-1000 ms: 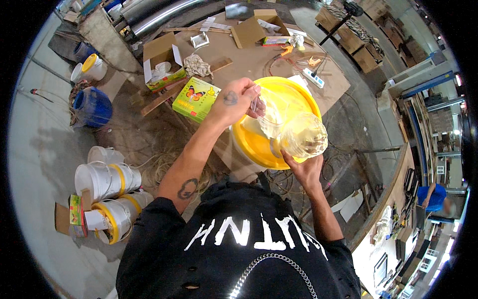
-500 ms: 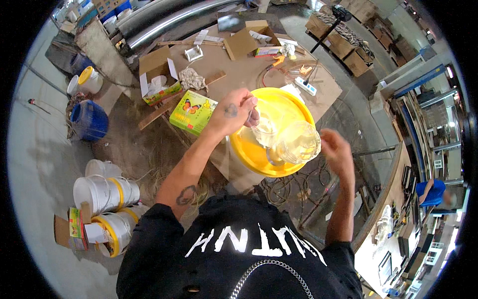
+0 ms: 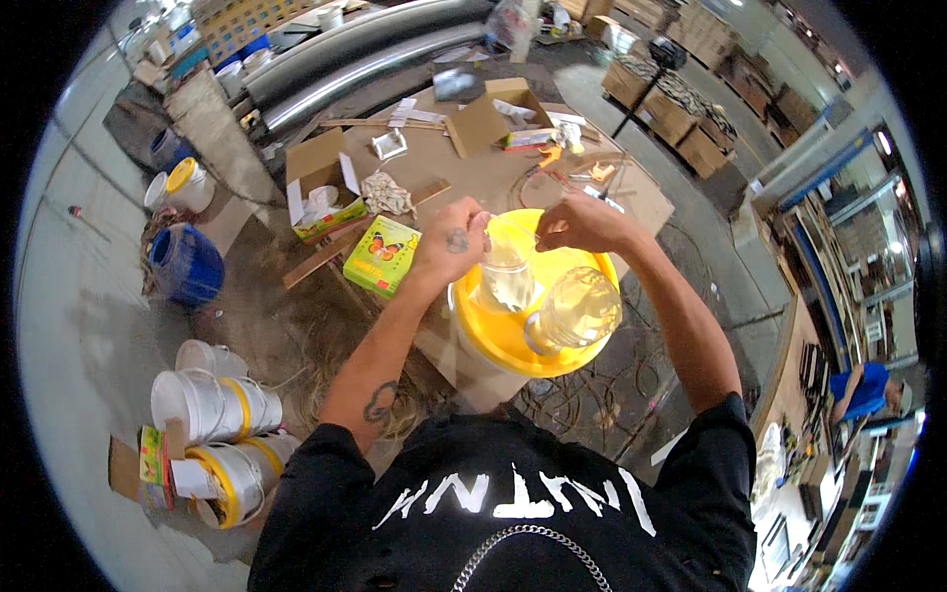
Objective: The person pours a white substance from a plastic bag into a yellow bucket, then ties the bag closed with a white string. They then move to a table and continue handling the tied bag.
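A white bucket with a yellow lid (image 3: 480, 333) stands in front of me, with two clear containers on the lid. My left hand (image 3: 456, 242) grips the upper edge of the left clear container (image 3: 508, 286), which holds pale liquid. Fingers curled, my right hand (image 3: 577, 223) hovers by that container's top on the far side. What it pinches, if anything, is too small to make out. Nearer to me and to the right sits the other clear container (image 3: 580, 308), rounded and with liquid in it, touched by neither hand.
A green box with a butterfly picture (image 3: 383, 255) lies left of the bucket. Behind are an opened carton (image 3: 321, 187), a crumpled rag (image 3: 388, 193) and another open box (image 3: 493, 116). White buckets (image 3: 202, 403) stand at left. A person in blue (image 3: 860, 393) is far right.
My right hand has swung from beside the right container up and inward to the left container's top. The left container now stands more upright under my left hand.
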